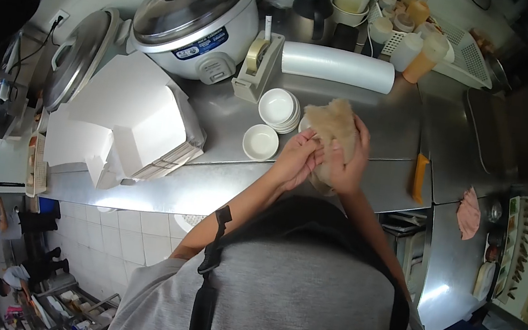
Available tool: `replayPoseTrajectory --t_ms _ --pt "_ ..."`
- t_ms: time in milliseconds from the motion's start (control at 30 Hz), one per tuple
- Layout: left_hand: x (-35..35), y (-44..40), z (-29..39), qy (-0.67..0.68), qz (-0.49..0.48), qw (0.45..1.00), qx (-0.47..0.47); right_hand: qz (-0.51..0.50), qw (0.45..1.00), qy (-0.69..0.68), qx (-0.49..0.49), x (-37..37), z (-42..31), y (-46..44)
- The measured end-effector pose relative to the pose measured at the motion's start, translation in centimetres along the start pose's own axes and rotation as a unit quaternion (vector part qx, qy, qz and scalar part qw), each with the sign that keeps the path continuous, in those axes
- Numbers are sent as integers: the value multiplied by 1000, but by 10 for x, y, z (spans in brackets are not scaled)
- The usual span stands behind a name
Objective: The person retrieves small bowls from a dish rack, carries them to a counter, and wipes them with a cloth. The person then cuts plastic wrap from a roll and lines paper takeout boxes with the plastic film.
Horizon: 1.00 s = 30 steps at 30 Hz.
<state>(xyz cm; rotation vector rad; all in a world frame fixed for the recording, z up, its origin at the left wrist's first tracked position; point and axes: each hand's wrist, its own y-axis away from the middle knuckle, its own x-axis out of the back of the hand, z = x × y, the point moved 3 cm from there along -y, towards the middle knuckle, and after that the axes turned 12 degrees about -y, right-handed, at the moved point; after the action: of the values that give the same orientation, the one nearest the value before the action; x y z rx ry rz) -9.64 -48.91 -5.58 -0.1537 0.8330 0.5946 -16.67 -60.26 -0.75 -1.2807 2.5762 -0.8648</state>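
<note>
Left hand (298,160) and right hand (349,163) close together, both gripping tan, crumpled, soft-looking bundle (332,119); cloth or bag, hard to tell. Bundle held over grey steel counter (393,137), just beside small round white bowls (278,107). Light, even finger pressure from both sides probably suits it best. Farther: long white cylindrical roll (338,67), steel-lidded white rice cooker (228,37).

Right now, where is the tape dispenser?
In the head view, the tape dispenser sits above and slightly left of centre, between the rice cooker and the long white cylinder.
</note>
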Motion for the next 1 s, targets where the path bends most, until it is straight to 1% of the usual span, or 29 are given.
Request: replayPoseTrajectory --t_ms 33,67,100,133,167,233,267,300,333,367,400,433,467,533,600,700,733,800,833,900,933,967,1000 --pt "-2 6 4 15 -9 1000 5 31 996 -64 -50 0 2 1" --pt "-5 13 7 31 -19 999 12 37 981 -129 -143 0 7 1" --pt "-6 20 10 21 9 1000 18 43 952 -191 -234 0 11 1" --pt "-14 28 18 11 37 999 24 50 911 -250 -323 0 16 1" --pt "-17 37 23 2 64 997 30 30 917 -225 -330 2 19 -2" --pt "-12 58 34 -70 57 996 23 -9 924 -175 -341 6 30 -14" --pt "-7 69 41 -107 55 993 20 -38 953 -53 -295 9 34 -23" --pt "-3 81 47 -228 61 972 5 -66 965 69 -245 12 38 -31" --pt "1 91 53 -346 66 936 -10 -95 958 190 -190 11 38 -37" --pt "4 98 59 -457 71 886 -25 -163 944 242 -156 3 39 -38" --pt "9 102 63 -582 93 808 -8 -231 921 290 -120 -9 40 -36" --pt "13 105 67 -694 113 711 8 -299 889 336 -81 -20 40 -32" --pt "17 106 69 -790 131 598 24 -295 889 345 -59 -28 43 -25" --pt "39 105 60 -825 153 539 -70 -282 888 362 -15 -44 56 -7" --pt "52 105 50 -848 159 479 -162 -301 876 377 24 -47 64 -4" --pt "57 100 38 -858 163 459 -165 -332 854 389 98 -49 83 11" --pt "56 97 37 -857 170 455 -170 -342 845 391 127 -48 77 9" --pt "54 90 35 -857 185 446 -179 -362 881 305 5 -44 69 10" --pt "48 85 36 -839 171 484 -182 -368 891 258 -55 -43 63 8" --pt "26 73 45 -798 143 555 -185 -347 908 230 -54 -39 62 6" --pt "18 65 45 -780 131 587 -172 -337 915 215 -52 -38 62 6" --pt "9 56 44 -760 120 619 -158 -273 945 149 -104 -32 60 3" --pt "3 47 42 -739 108 649 -144 -207 963 80 -155 -25 58 0"
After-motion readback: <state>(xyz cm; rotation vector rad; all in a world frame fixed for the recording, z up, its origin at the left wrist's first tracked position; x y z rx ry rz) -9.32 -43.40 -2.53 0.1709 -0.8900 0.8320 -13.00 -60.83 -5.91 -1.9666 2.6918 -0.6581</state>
